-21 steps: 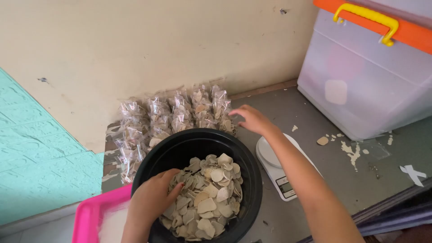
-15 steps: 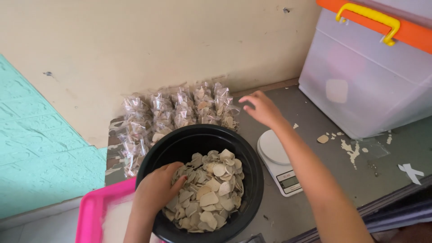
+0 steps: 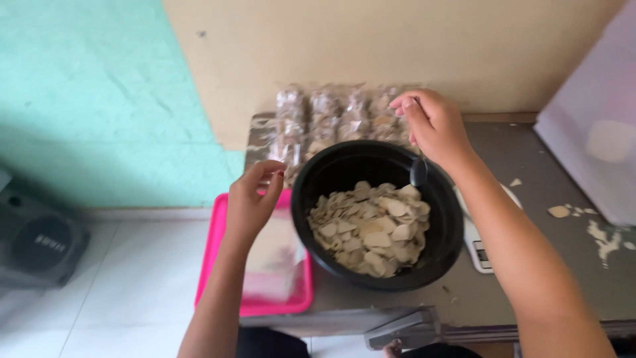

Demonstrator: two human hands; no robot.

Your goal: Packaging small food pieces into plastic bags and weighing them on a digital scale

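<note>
A black bowl [image 3: 303,199] of pale round chips [image 3: 371,229] stands on a grey table. My left hand [image 3: 255,195] hovers left of the bowl, over a pink tray [image 3: 218,265] that holds clear plastic bags [image 3: 278,258]; its fingers are loosely curled and apart, with nothing in them. My right hand [image 3: 430,122] is above the bowl's far rim with fingers pinched, and a dark spoon [image 3: 419,171] hangs from it over the chips. Just beyond it, several small sealed packets of chips [image 3: 331,113] line the wall.
A white kitchen scale [image 3: 480,248] pokes out from under my right forearm. A translucent storage box [image 3: 589,132] stands at the right, with chip crumbs [image 3: 560,211] near it. A dark speaker [image 3: 40,245] sits on the floor at left. A grey tool [image 3: 404,328] lies at the table's front edge.
My left hand has left the chips and moved left over the pink tray. My right hand came back from the packets towards the bowl's rim. The view has swung left.
</note>
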